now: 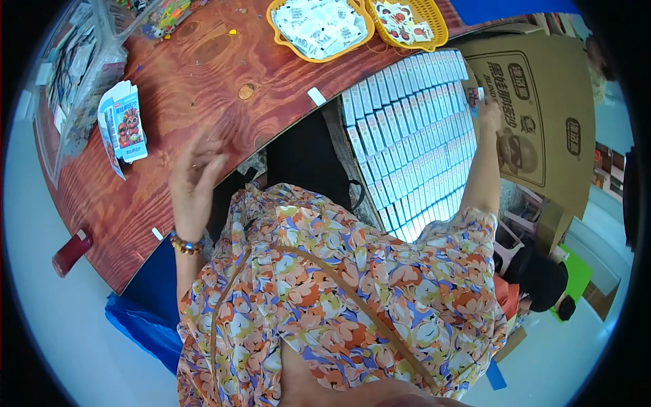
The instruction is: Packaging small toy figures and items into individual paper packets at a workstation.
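My left hand (196, 173) hovers at the near edge of the reddish wooden table, its fingers loosely apart and slightly smeared, with nothing in them. Farther left on the table stands a light blue printed box (129, 129) with its top flaps up. On my right, a large cardboard carton (529, 115) holds rows of small white-and-blue boxes (410, 129). My right hand (489, 117) reaches over the carton's far right side, closed on a small printed box (475, 97). That box is partly hidden by the fingers.
Two yellow baskets sit at the table's far side, one with white sachets (319, 27), one with printed cards (403, 24). A clear plastic bag (88, 74) of packets lies far left. A dark red object (72, 252) is at the left edge. Another person (539, 278) is at right.
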A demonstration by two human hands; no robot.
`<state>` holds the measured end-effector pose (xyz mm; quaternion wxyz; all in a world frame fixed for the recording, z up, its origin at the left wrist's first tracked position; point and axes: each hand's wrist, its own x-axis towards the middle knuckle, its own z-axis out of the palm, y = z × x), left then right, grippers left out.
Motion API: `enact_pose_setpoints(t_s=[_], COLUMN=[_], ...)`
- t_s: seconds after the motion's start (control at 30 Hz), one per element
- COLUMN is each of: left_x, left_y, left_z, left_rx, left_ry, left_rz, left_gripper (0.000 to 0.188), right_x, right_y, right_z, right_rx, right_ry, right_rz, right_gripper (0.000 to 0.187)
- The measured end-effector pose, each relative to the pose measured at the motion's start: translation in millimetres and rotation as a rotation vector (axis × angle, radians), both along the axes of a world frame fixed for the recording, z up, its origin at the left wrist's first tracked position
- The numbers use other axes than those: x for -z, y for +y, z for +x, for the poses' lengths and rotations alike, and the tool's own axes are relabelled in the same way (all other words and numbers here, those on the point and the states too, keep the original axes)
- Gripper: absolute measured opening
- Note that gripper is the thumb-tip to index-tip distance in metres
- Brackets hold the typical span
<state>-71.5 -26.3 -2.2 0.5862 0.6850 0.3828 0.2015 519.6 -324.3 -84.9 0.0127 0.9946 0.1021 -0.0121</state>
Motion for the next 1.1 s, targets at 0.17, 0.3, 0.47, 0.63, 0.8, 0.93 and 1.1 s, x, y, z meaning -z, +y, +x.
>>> enact_pose_setpoints(t_s=[0.17,0.3,0.47,0.63,0.8,0.93,1.1], left_x=[-11.3,-12.1,25.7,12.5,32.4,36.9,51.3], left_y=[14.8,16.7,89.9,119.2,113.3,109.4,134.2], left_z=[-38.3,-59.7,-68.6,-77.6,-61.9,-64.0,-91.2], left_rx=[-0.207,-0.388,-0.634,-0.587,-0.611,-0.572,-0.751], left_ry=[0.069,0.158,0.183,0.689,0.799,0.712,0.568], left_rz=[0.021,0.197,0.661,0.795,0.945,0.887,0.859], left_gripper=[0.048,0.043,0.045,0.095,0.103,0.103,0.100], right_x=[80.5,101.0,96.1,96.2,52.3,-31.2,-108.5], right_y=[9.7,0.2,-59.1,-26.4,-14.7,61.3,165.6], right_z=[49.2,56.4,87.4,63.5,53.1,-9.9,-114.2], right_rx=[-0.074,-0.656,-0.559,-0.179,-0.441,-0.439,-0.590], right_ry=[0.225,0.169,0.181,0.312,0.111,-0.027,0.178], right_rz=[-0.087,0.321,0.156,0.245,0.577,0.736,1.122], right_gripper=[0.047,0.048,0.049,0.065,0.056,0.051,0.043])
